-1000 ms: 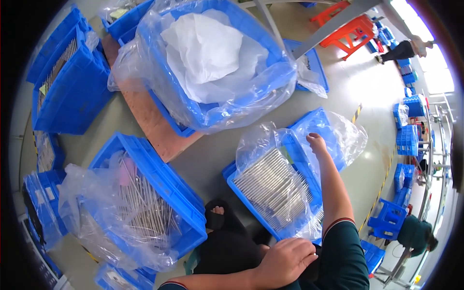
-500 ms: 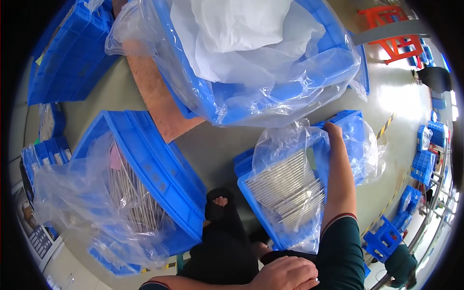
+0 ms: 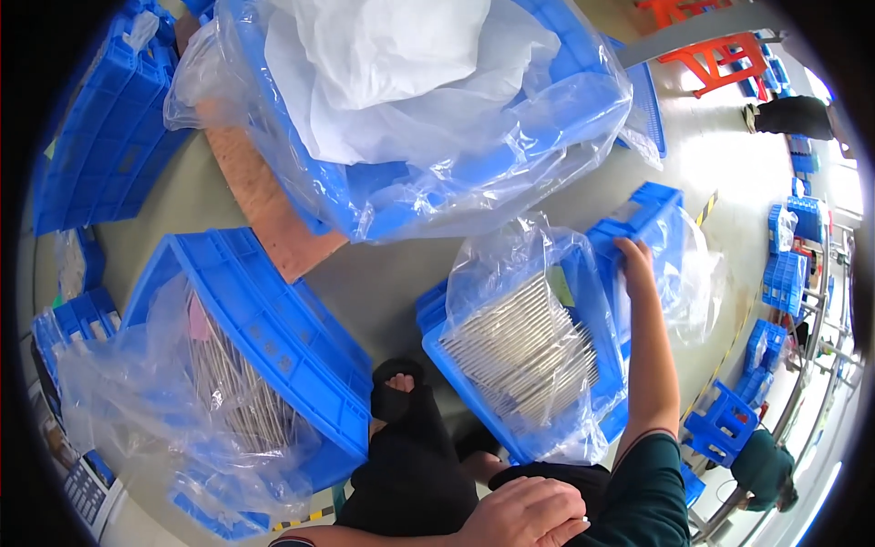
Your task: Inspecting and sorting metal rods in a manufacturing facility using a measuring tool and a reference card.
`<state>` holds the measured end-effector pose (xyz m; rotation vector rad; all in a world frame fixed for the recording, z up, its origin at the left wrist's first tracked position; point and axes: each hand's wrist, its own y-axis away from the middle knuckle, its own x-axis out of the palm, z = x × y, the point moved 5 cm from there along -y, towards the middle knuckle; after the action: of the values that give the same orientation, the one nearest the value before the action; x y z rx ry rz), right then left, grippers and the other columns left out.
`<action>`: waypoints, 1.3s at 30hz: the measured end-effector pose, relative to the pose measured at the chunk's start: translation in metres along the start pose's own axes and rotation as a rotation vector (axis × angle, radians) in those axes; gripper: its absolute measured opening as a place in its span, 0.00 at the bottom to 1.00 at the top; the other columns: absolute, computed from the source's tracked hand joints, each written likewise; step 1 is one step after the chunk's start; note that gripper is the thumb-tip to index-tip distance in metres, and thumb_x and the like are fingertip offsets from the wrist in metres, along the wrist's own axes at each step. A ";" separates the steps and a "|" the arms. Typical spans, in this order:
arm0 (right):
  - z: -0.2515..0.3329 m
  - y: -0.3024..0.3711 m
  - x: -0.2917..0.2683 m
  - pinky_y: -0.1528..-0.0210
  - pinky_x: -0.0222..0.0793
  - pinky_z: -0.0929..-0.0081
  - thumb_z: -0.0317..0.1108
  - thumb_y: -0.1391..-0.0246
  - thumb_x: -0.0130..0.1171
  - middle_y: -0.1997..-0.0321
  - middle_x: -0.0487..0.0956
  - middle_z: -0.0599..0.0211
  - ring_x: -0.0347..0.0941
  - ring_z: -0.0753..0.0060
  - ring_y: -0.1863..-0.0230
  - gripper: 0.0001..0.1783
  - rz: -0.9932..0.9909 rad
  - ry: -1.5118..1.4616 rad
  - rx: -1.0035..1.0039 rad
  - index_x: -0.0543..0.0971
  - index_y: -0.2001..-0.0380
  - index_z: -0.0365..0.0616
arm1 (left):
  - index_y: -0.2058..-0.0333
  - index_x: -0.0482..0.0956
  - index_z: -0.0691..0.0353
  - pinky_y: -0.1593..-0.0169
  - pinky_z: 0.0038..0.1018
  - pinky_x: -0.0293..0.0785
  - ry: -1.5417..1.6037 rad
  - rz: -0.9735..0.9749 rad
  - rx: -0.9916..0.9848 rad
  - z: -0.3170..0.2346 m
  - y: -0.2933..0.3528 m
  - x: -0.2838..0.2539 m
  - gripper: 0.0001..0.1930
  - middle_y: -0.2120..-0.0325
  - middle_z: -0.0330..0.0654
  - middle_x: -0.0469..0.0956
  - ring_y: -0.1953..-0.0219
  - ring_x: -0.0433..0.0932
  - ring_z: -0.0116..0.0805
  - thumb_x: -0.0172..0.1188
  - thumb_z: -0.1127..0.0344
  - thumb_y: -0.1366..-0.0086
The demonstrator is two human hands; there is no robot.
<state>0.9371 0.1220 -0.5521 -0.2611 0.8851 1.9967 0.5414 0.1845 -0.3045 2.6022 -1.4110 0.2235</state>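
My right hand [image 3: 635, 263] reaches out to the right, its fingers hooked over the rim of a blue plastic crate [image 3: 645, 211] draped with clear plastic film. Left of that crate stands another blue crate [image 3: 483, 415], lined with a clear bag and filled with neat rows of thin silvery rods [image 3: 519, 346]. A greenish slip [image 3: 560, 286] lies at the rods' far end. Close to my body, my left hand [image 3: 524, 512] is closed above my lap, back upward. Its curled fingers hide whatever they may hold.
A large film-covered blue crate [image 3: 510, 173] with white sheeting is ahead. At left, a tilted blue crate [image 3: 273, 337] holds loose rods [image 3: 241, 392]. A brown board [image 3: 264, 201] lies between. Orange stools [image 3: 720, 68], a blue stool [image 3: 720, 424] and two people are at right.
The view has swung slightly right. The crate under my right hand has shifted a little rightward, widening its gap from the rod crate. My left hand stays near my lap.
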 end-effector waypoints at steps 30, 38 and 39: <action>-0.080 0.411 0.167 0.59 0.70 0.58 0.45 0.50 0.51 0.57 0.77 0.56 0.76 0.55 0.59 0.24 0.461 0.710 -0.622 0.70 0.48 0.56 | 0.70 0.74 0.64 0.67 0.29 0.69 -0.670 0.544 0.110 0.011 0.040 0.056 0.06 0.77 0.45 0.75 0.74 0.74 0.37 0.55 0.67 0.43; -0.081 0.426 0.105 0.52 0.63 0.56 0.67 0.55 0.51 0.63 0.80 0.57 0.76 0.56 0.58 0.44 0.524 0.891 -0.557 0.60 0.40 0.51 | 0.72 0.79 0.51 0.48 0.45 0.63 -1.813 0.978 0.430 0.149 -0.016 0.004 0.08 0.75 0.45 0.79 0.66 0.80 0.43 0.50 0.62 0.42; -0.077 0.425 0.085 0.53 0.64 0.56 0.69 0.56 0.49 0.62 0.80 0.58 0.76 0.57 0.58 0.43 0.585 0.994 -0.427 0.67 0.46 0.48 | 0.72 0.79 0.49 0.45 0.46 0.61 -1.901 0.902 0.398 0.148 -0.027 -0.012 0.09 0.76 0.44 0.80 0.67 0.80 0.42 0.49 0.62 0.41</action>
<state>0.5323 -0.0150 -0.4443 -1.4703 1.1969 2.6038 0.5645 0.1755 -0.4538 1.5260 -2.9168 -2.5808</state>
